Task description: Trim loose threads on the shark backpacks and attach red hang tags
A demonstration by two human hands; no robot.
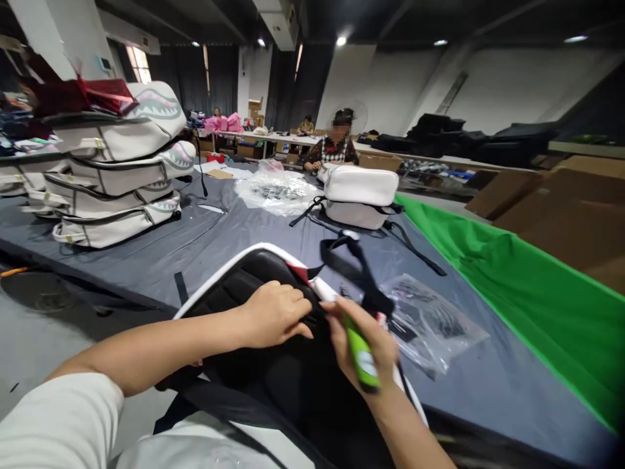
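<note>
A backpack [244,277] with a black padded back panel and white edging leans against the table edge in front of me. My left hand [276,312] lies over this panel, fingers curled and closed on the backpack near a small red corner piece [299,272]. Close beside it, my right hand [364,339] is wrapped around a bright green tool [361,358] with a dark end and a pale round label. Its working tip is hidden and blurred, so its kind is unclear. Just beyond that hand, a black webbing strap [349,257] stands up, smeared by motion.
Several white backpacks [117,225] are stacked at the left of the grey-covered table [209,228]. Two white bags [361,185] lie farther back, near a co-worker [336,146]. Clear plastic bags [434,319] lie to the right, beside green cloth [517,273] and cardboard boxes [571,215].
</note>
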